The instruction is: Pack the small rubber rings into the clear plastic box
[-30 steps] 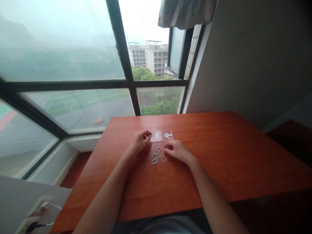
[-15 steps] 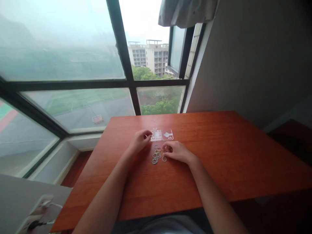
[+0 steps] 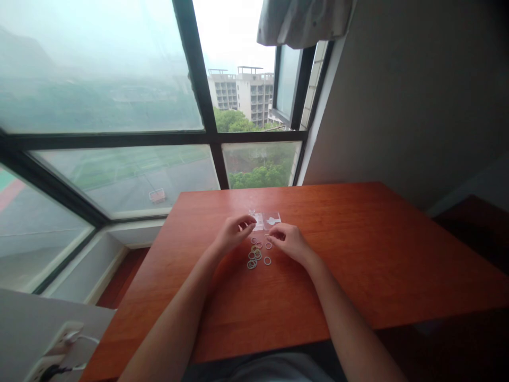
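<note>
A clear plastic case [image 3: 272, 220] lies unfolded on the table, one half partly behind my left hand [image 3: 237, 233]. The fingers of that hand are curved, with thumb and fingertips slightly apart beside the case's near left part. My right hand [image 3: 289, 241] is closed in a pinch just in front of the case. A thin sliver of a ring [image 3: 267, 235] shows at its fingertips, mostly edge-on. Below the hands lie several small rings, pale grey, greenish and pinkish, with an overlapping cluster [image 3: 252, 263] at the left. One separate ring [image 3: 267, 261] lies to the right.
The reddish-brown wooden table [image 3: 358, 254] stretches far to the right. Large windows with dark frames [image 3: 214, 139] rise behind and to the left. A curtain [image 3: 304, 24] hangs above. Wall sockets [image 3: 66, 339] with plugged-in cords are at the lower left.
My right hand has moved up from the rings towards the case, a ring sliver now at its fingertips. My left hand has shifted slightly right and down.
</note>
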Available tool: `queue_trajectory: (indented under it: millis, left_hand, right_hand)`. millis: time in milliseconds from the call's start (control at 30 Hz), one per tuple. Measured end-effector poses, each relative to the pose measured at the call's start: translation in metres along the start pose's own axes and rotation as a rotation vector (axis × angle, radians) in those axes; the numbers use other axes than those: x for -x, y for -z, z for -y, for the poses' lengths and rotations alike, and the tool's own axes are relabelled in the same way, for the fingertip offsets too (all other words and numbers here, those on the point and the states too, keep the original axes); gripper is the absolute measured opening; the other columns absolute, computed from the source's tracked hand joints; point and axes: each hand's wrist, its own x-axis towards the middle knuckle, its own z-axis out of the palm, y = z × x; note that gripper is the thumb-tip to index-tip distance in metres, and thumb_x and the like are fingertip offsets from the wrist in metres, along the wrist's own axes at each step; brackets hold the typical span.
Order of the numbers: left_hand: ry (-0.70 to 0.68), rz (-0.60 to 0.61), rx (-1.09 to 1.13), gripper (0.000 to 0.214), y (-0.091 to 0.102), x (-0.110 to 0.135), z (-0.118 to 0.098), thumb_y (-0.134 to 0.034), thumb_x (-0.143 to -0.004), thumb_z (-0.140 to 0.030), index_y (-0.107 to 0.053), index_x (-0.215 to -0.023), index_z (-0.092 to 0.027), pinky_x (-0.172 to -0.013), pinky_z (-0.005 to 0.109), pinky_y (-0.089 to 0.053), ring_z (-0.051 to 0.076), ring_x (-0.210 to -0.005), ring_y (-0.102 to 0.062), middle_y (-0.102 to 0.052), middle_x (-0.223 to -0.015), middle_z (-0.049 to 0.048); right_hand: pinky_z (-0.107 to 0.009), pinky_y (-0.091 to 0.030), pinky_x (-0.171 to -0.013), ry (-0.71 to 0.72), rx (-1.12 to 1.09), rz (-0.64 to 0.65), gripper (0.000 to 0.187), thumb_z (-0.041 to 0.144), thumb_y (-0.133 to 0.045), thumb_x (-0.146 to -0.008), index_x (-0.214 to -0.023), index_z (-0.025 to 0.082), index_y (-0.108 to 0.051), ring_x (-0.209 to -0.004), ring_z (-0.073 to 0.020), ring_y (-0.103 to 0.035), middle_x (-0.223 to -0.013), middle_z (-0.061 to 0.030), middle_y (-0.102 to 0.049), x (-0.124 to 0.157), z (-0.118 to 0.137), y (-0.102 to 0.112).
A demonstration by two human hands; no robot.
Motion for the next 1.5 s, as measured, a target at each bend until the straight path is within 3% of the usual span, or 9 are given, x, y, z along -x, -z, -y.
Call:
queue_trajectory:
  millis: [133,233,433,667,733,967,1200,1500]
  left_hand:
    - [0.001,0.148,0.130,0.024,-0.007,0.002,-0.018,-0.057,-0.084,-0.035,-0.067,-0.090,-0.014,-0.052,0.019,-0.042,0.010,-0.060,-0.057,-0.066,-0.075,0.0038]
    - [-0.001,0.186,0.159,0.021,-0.014,0.004,-0.025,-0.058,-0.083,-0.032,-0.067,-0.088,-0.014,-0.050,0.018,-0.042,0.010,-0.057,-0.057,-0.065,-0.071,0.0030]
    - [-0.015,0.095,0.105,0.014,-0.020,0.002,-0.020,-0.058,-0.082,-0.026,-0.065,-0.080,-0.014,-0.052,0.018,-0.042,0.009,-0.057,-0.056,-0.064,-0.070,0.0018]
    - [0.086,-0.251,0.018,0.019,0.002,-0.005,0.001,-0.058,-0.080,-0.033,-0.066,-0.081,-0.015,-0.056,0.021,-0.044,0.011,-0.062,-0.055,-0.067,-0.074,0.0031]
    - [0.128,-0.302,0.001,0.020,0.007,-0.005,0.008,-0.059,-0.080,-0.034,-0.066,-0.081,-0.015,-0.057,0.022,-0.044,0.012,-0.062,-0.056,-0.067,-0.074,0.0033]
    - [0.162,-0.246,-0.075,0.021,0.002,-0.004,0.024,-0.059,-0.078,-0.035,-0.067,-0.079,-0.015,-0.055,0.023,-0.044,0.013,-0.060,-0.056,-0.067,-0.074,0.0036]
    - [0.176,-0.242,-0.081,0.024,0.003,-0.003,0.027,-0.059,-0.077,-0.035,-0.068,-0.088,-0.015,-0.054,0.022,-0.044,0.013,-0.060,-0.056,-0.066,-0.075,0.0037]
    - [0.165,-0.234,-0.099,0.023,0.003,-0.003,0.027,-0.058,-0.078,-0.034,-0.068,-0.087,-0.016,-0.055,0.023,-0.045,0.013,-0.060,-0.057,-0.068,-0.077,0.0041]
  right_hand:
    - [-0.023,-0.039,-0.056,-0.019,-0.027,-0.057,0.018,0.034,-0.062,-0.082,-0.078,0.017,-0.067,-0.061,-0.0118,-0.050,-0.071,-0.0022,-0.063,-0.001,0.002,0.002]
    - [-0.022,-0.038,-0.055,-0.025,-0.039,-0.055,0.019,0.035,-0.062,-0.082,-0.079,0.017,-0.067,-0.060,-0.0117,-0.050,-0.071,-0.0021,-0.063,0.000,0.002,0.002]
    - [-0.022,-0.038,-0.055,-0.025,-0.023,-0.080,0.016,0.032,-0.063,-0.081,-0.082,0.017,-0.067,-0.060,-0.0114,-0.050,-0.070,-0.0011,-0.062,0.000,0.001,0.000]
    - [-0.023,-0.040,-0.058,-0.014,0.008,-0.065,0.010,0.027,-0.063,-0.079,-0.078,0.018,-0.067,-0.060,-0.0115,-0.051,-0.072,-0.0017,-0.064,-0.001,-0.001,0.000]
    - [-0.023,-0.040,-0.059,0.002,0.018,-0.048,0.009,0.026,-0.063,-0.080,-0.078,0.018,-0.067,-0.061,-0.0116,-0.052,-0.073,-0.0016,-0.065,-0.001,-0.002,-0.001]
    - [-0.022,-0.039,-0.060,0.004,0.038,-0.001,0.005,0.023,-0.064,-0.079,-0.077,0.018,-0.066,-0.063,-0.0115,-0.053,-0.073,-0.0007,-0.064,0.000,-0.004,-0.004]
    - [-0.021,-0.037,-0.058,0.018,0.068,0.055,0.002,0.020,-0.066,-0.077,-0.076,0.018,-0.067,-0.062,-0.0104,-0.050,-0.068,0.0012,-0.060,0.001,-0.002,-0.006]
    - [-0.022,-0.038,-0.063,0.026,0.157,0.153,0.010,0.031,-0.067,-0.080,-0.081,0.021,-0.069,-0.064,-0.0113,-0.053,-0.072,-0.0002,-0.063,0.004,0.011,-0.014]
